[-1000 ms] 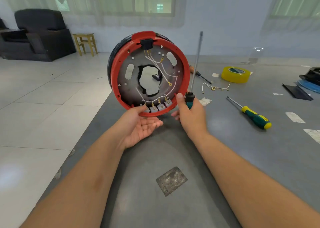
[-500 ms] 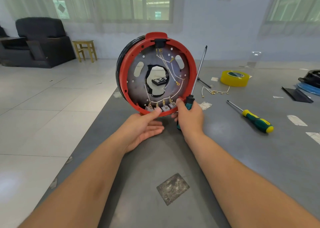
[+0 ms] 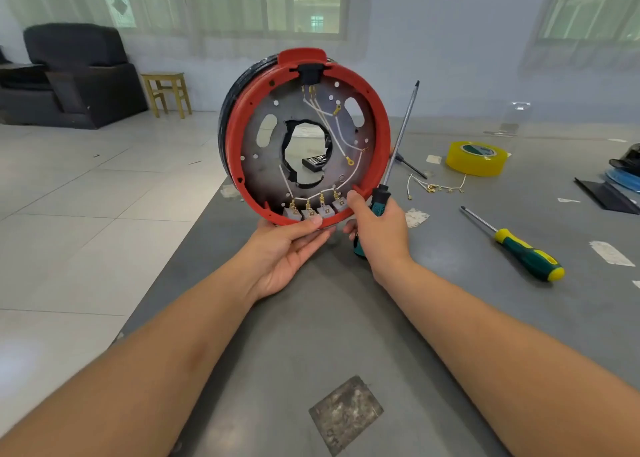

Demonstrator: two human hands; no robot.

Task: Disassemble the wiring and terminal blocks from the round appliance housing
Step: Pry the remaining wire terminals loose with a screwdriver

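The round housing, red-rimmed with a grey metal plate inside, stands on edge over the grey table, its open side facing me. White wires with brass lugs run across the plate from a black connector at the top down to several grey terminal blocks at the bottom. My left hand holds the bottom rim from below, thumb on the blocks. My right hand grips a green-black screwdriver pointing up, its thumb on the rim's lower right.
A yellow-green screwdriver lies to the right. Behind it sit a yellow tape roll, loose removed wires and another screwdriver. Black and blue parts lie at the far right. The table's left edge drops to a tiled floor.
The housing has turned and tilted slightly, and the screwdriver shaft leans more to the right. My left thumb has moved up onto the terminal blocks.
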